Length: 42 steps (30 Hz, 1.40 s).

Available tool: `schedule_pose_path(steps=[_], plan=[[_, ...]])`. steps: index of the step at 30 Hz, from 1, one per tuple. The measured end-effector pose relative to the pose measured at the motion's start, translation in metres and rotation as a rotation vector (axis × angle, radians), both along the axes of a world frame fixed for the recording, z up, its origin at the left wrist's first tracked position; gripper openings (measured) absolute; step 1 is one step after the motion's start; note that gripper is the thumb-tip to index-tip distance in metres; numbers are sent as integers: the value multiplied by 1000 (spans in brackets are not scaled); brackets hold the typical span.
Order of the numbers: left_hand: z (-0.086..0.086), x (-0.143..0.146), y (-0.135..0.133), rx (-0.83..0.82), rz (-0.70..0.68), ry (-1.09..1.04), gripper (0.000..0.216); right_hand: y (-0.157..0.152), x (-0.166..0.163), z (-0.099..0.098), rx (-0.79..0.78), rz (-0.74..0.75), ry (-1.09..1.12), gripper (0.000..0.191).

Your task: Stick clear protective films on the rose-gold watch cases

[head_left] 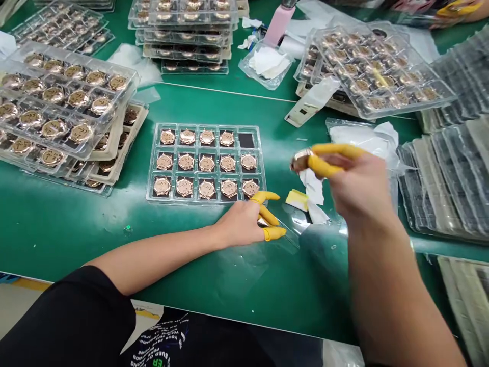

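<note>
Between the yellow-covered thumb and finger of my right hand (355, 178), a shiny rose-gold watch case (300, 160) is pinched above the table, slightly blurred. My left hand (252, 221), also in yellow finger cots, rests by the front right corner of a clear plastic tray (148, 196), its fingers spread. A small pale, shiny thing shows between those fingers; I cannot make out what it is. Rose-gold watch cases (207, 163) lie back side up in the tray's compartments. The far right compartment shows only a dark pad (246, 140).
Stacked trays of watch cases (53, 102) stand at the left, with another stack (187, 35) behind and more trays (374, 71) at the back right. A pink bottle (280, 23), a yellow pad (297, 200), and stacked clear trays (451, 178) are also on the green table (191, 275).
</note>
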<state>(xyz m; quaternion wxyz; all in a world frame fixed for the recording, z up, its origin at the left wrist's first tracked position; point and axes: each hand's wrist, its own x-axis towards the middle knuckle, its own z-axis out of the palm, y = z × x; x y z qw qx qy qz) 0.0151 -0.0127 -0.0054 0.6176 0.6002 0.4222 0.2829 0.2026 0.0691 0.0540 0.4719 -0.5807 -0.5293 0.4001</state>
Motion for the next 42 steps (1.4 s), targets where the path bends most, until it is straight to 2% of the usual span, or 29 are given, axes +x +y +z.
schedule_pose_path(steps=[1, 2, 5, 7, 10, 14, 19, 22, 26, 29, 32, 35, 37, 39, 42], plan=[[0, 0, 0, 9, -6, 2, 70, 22, -13, -3, 4, -58, -30, 17], [0, 0, 0, 13, -10, -2, 64, 43, -27, -8, 0, -47, -60, 15], [-1, -1, 1, 10, -23, -9, 52, 95, -58, -29, 25, 141, -231, 14], [-2, -1, 2, 22, -39, -8, 51, 115, -65, -40, 51, 265, -419, 12], [-3, -1, 4, 51, -74, -1, 51, 127, -63, -46, 169, 335, -665, 12], [-4, -2, 5, 80, -103, 13, 46, 129, -71, -53, 376, 294, -823, 18], [-5, -2, 5, 106, -95, -19, 44, 132, -102, -75, 331, 356, -811, 25], [-8, -1, 5, 102, -72, -42, 43, 130, -112, -75, 283, 368, -777, 26], [-12, -1, 7, 72, -61, -72, 41, 113, -121, -52, 137, 364, -727, 22], [-13, -2, 9, 56, -35, -69, 33, 86, -118, -29, 141, 329, -530, 25], [-9, -3, 10, 76, -5, -34, 37, 41, -91, -4, 112, 234, -261, 27], [-5, -2, 9, 28, 35, -61, 49, -15, -40, 12, -108, 275, 59, 57], [-3, -1, 7, -4, 59, -87, 65, -46, -7, 12, -315, 357, 208, 69], [-4, -1, 6, -10, 65, -100, 77, -64, 16, 5, -493, 373, 262, 72], [-6, -2, 5, 32, 42, -84, 76, -71, 24, -9, -591, 350, 289, 74]])
